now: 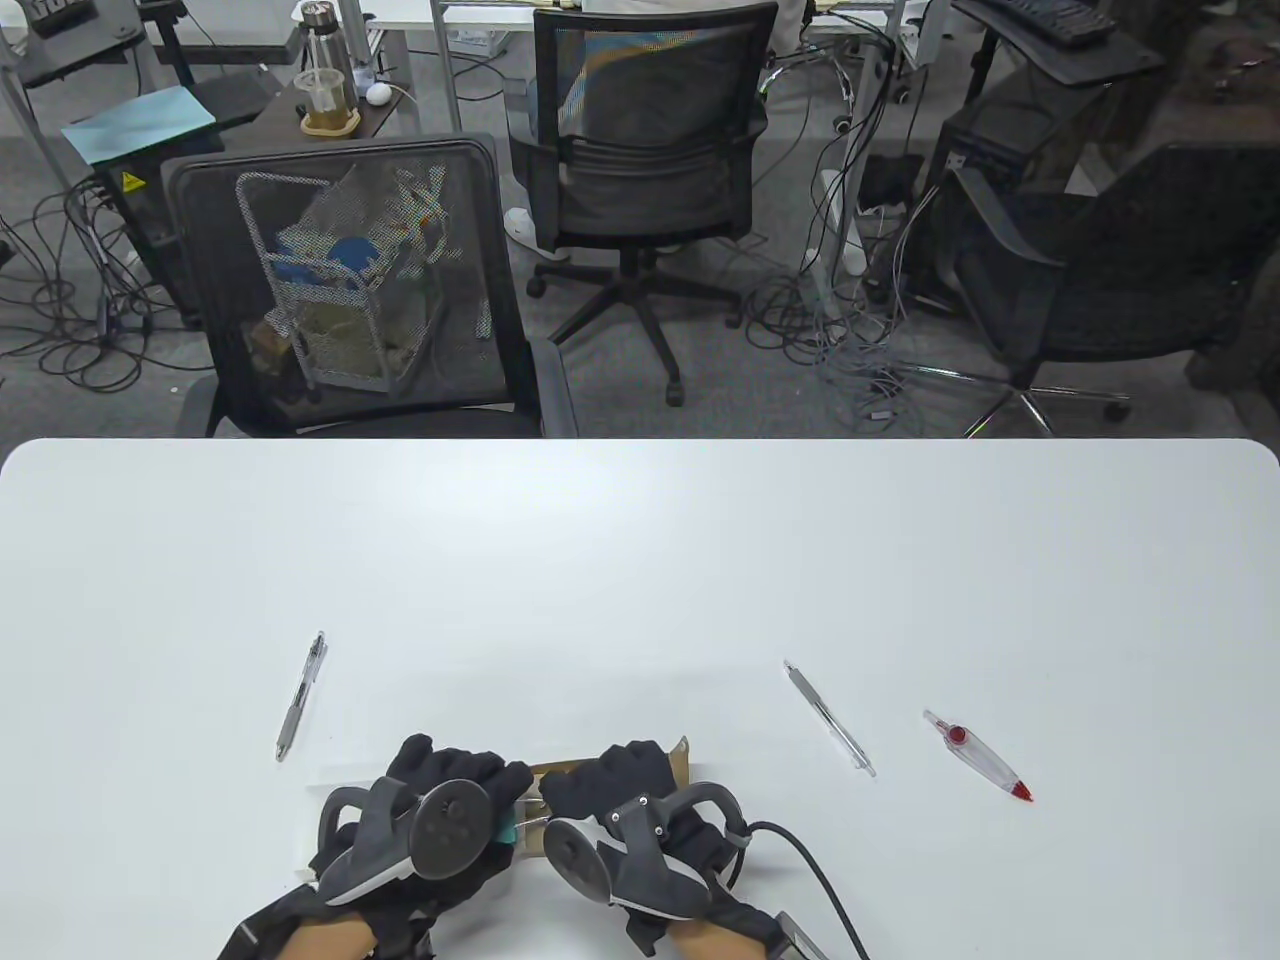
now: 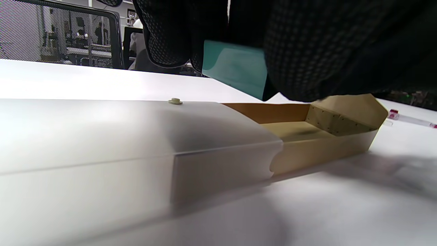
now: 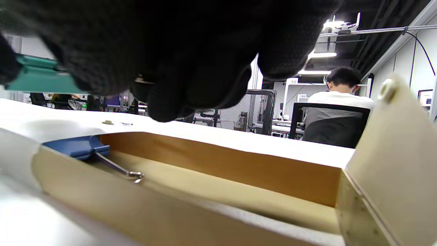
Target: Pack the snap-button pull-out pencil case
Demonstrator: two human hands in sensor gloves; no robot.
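Observation:
The pencil case lies at the table's near edge: a frosted white sleeve (image 2: 102, 136) with a tan drawer (image 3: 218, 171) pulled out to the right, its snap flap (image 3: 389, 136) raised. A blue binder clip (image 3: 78, 147) lies inside the drawer by the sleeve. My right hand (image 1: 620, 800) pinches a teal binder clip (image 1: 510, 830) above the drawer; the clip also shows in the left wrist view (image 2: 235, 68) and the right wrist view (image 3: 37, 78). My left hand (image 1: 440, 800) hovers over the sleeve beside the clip; its grip is hidden.
A pen (image 1: 301, 695) lies left of the hands. A clear pen (image 1: 829, 717) and a red-tipped correction pen (image 1: 977, 756) lie to the right. Mesh office chairs (image 1: 350, 290) stand beyond the table's far edge.

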